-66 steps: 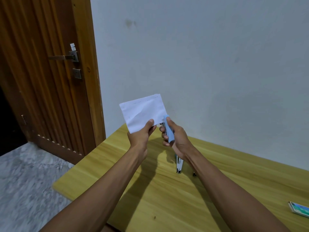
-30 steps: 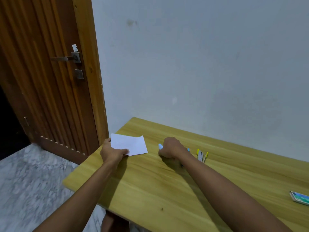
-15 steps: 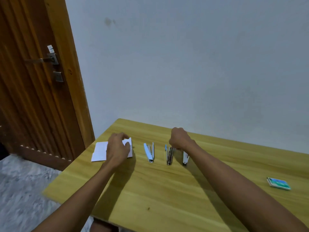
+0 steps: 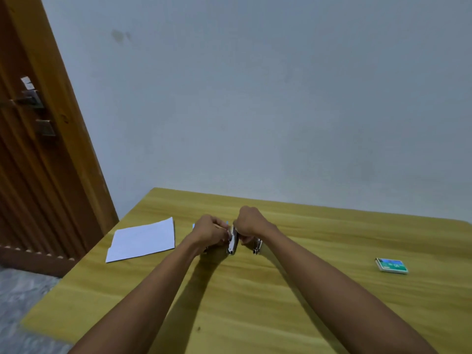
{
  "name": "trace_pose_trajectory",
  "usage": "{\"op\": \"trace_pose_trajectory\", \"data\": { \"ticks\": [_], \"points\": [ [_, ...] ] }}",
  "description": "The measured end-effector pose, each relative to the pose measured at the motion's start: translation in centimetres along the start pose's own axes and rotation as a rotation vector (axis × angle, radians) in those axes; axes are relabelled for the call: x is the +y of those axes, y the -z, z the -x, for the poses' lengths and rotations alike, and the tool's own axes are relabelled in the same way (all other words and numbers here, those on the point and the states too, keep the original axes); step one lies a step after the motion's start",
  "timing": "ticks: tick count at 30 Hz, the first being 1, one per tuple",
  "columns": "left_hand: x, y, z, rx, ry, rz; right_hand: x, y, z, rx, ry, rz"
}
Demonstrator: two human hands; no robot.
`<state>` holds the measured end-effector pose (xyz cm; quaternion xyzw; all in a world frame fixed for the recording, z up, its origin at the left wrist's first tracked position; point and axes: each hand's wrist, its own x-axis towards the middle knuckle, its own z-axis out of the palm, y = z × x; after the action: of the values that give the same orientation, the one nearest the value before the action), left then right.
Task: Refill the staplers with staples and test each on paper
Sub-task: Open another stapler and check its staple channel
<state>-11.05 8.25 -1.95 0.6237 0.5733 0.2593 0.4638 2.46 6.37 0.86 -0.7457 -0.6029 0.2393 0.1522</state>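
Both hands meet over the middle of the tabletop (image 4: 255,302), toward its far side. Left hand (image 4: 208,232) and right hand (image 4: 251,223) are knuckles-up, fingers curled, closing from either side on a metal stapler (image 4: 233,241) held between them. Its silver body shows in the gap between the hands, pointing toward the near edge. Both hands appear to grip it; the exact finger placement is hidden by the knuckles.

A second stapler (image 4: 256,247) lies on the tabletop just right of the held one, partly under the right wrist, with only its near metal end visible. A sliver of blue (image 4: 193,226) shows at the far left of the left hand; too little is visible to say what it is.

A sheet of white paper (image 4: 143,241) lies flat on the tabletop, left of the hands, apart from them, near the left edge. A small green-and-white box (image 4: 391,265) sits well to the right, alone.

Background: pale wall (image 4: 255,98) behind the tabletop, wooden door (image 4: 38,162) with a metal handle at far left, mottled grey floor (image 4: 20,297) below.
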Motion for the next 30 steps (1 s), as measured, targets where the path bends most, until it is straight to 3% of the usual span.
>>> {"op": "trace_pose_trajectory", "data": {
  "ticks": [3,6,15,17,19,22,24,27,28,30],
  "points": [
    [0.3,0.2,-0.1,0.117,-0.032,0.071,0.1,0.5,-0.2,0.043,0.072,-0.049],
    [1.8,0.7,-0.1,0.094,-0.149,0.122,0.3,1.9,0.3,0.119,0.145,-0.218],
    [7.5,0.5,1.7,0.259,-0.66,-0.305,0.9,6.3,1.2,0.136,0.029,-0.647],
    [8.2,0.3,1.9,0.294,-0.67,-0.164,2.5,7.3,1.3,0.189,-0.03,-0.815],
    [9.1,0.8,1.8,0.287,-0.603,0.12,5.2,8.6,1.9,0.223,-0.066,-1.122],
    [9.7,1.6,1.7,0.068,-0.485,0.417,8.6,10.2,3.6,0.207,0.016,-1.469],
    [9.9,1.2,1.5,0.021,-0.496,0.167,9.8,11.1,4.7,0.241,0.09,-1.422],
    [10.4,-0.1,1.8,-0.037,-0.567,-0.603,10.9,11.6,5.9,0.327,0.121,-1.197],
    [10.9,-0.9,2.1,-0.084,-0.596,-0.724,11.4,11.7,6.2,0.359,0.125,-1.115],
    [11.4,-2.8,2.9,-0.195,-0.698,-0.681,12.1,11.3,6.8,0.395,0.137,-0.97]
  ]
}}
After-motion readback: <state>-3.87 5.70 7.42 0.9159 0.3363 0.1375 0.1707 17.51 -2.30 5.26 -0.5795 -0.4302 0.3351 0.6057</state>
